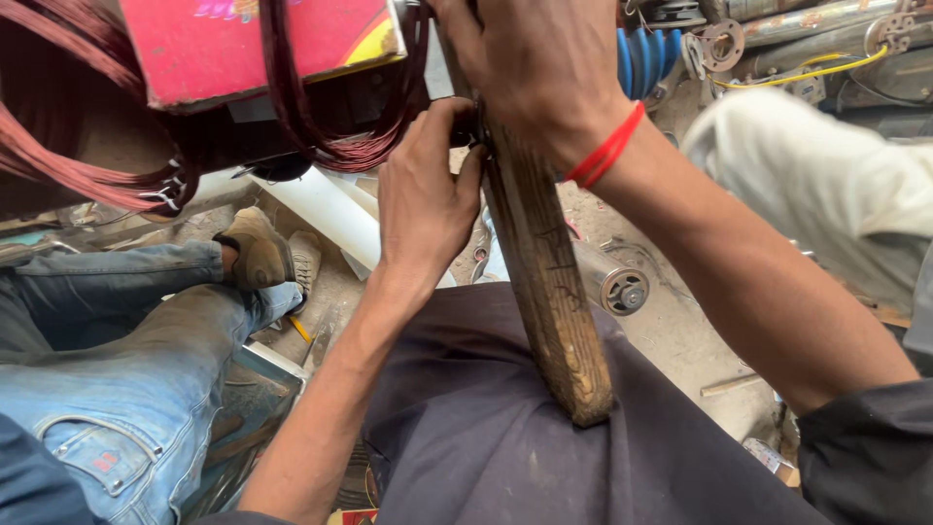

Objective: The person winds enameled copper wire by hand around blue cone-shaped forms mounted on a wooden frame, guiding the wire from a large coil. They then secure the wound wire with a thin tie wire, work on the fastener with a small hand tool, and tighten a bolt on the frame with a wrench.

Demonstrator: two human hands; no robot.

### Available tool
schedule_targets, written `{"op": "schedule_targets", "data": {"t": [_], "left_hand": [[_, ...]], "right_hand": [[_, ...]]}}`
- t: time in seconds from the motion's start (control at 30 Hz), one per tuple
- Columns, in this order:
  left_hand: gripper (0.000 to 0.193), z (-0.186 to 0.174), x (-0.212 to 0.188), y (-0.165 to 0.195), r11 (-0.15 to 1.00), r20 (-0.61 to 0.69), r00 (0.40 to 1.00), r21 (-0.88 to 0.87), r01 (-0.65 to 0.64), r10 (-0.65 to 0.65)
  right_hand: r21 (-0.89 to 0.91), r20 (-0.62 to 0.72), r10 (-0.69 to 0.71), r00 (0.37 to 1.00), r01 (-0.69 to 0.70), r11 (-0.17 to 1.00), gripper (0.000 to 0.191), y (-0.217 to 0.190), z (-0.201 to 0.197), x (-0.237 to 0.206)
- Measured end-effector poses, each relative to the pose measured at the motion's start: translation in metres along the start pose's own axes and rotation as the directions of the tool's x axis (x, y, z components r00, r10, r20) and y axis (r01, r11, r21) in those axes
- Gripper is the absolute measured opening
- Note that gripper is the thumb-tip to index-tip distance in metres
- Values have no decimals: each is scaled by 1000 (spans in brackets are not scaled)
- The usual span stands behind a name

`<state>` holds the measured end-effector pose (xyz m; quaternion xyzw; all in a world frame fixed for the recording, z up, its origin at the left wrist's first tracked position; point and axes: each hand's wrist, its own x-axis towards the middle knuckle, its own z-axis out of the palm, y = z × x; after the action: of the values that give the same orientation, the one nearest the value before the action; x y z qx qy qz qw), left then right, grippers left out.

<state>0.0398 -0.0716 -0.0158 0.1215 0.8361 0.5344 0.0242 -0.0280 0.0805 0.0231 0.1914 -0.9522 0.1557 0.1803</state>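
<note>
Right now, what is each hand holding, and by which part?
The right hand wraps the upper end of the long worn wooden stick. The left hand presses against its side just below; whether its grip closes cannot be told.

The long brown wooden plank (549,292) looks rough and matt, its grain cracked, scuffed and darkened with grime, and the dark grey cloth trousers (505,428) under its lower end are matt and dusty with pale smudges. The reddish-brown bundles of copper winding wire (58,146) have a faint enamelled sheen beside the glossy pink-red printed card box (253,39). The faded blue denim jeans (126,360) look coarse, the white plastic pipe (326,209) smooth, and the small grey metal cylinder (612,284) dull.
</note>
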Motion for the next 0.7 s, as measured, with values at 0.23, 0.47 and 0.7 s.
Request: {"op": "schedule_targets", "data": {"t": [0.23,0.47,0.7], "left_hand": [[26,-8,-3,4,996,82,993,31,82,-84],[31,-7,-10,6,996,25,998,65,-60,58],[29,-5,-9,4,996,41,998,79,-50,47]], "right_hand": [[161,103,45,994,-61,985,15,-47,-56,-29],[223,139,164,977,-192,956,12,-64,-67,-56],[183,160,166,973,-194,964,13,-67,-71,-58]]}}
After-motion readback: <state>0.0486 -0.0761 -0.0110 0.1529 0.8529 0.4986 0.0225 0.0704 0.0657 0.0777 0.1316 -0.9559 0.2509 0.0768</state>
